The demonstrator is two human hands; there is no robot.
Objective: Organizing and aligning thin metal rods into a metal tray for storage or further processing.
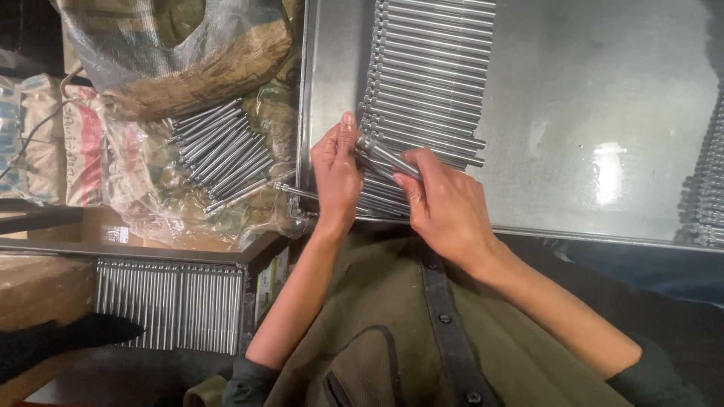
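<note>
My right hand (446,205) pinches a short steel rod (386,157) and holds it slanted over the near end of a row of steel rods (426,83) laid side by side on a metal tray (603,113). My left hand (337,172) rests flat against the left ends of the nearest rods, with its fingertips touching the tip of the held rod. More rods of the row lie under both hands.
A loose pile of rods (219,147) lies on crumpled plastic left of the tray, beside a large plastic-wrapped bag (173,53). A second tray of aligned rods (173,301) sits lower left. Another row of rods (709,181) lines the tray's right edge.
</note>
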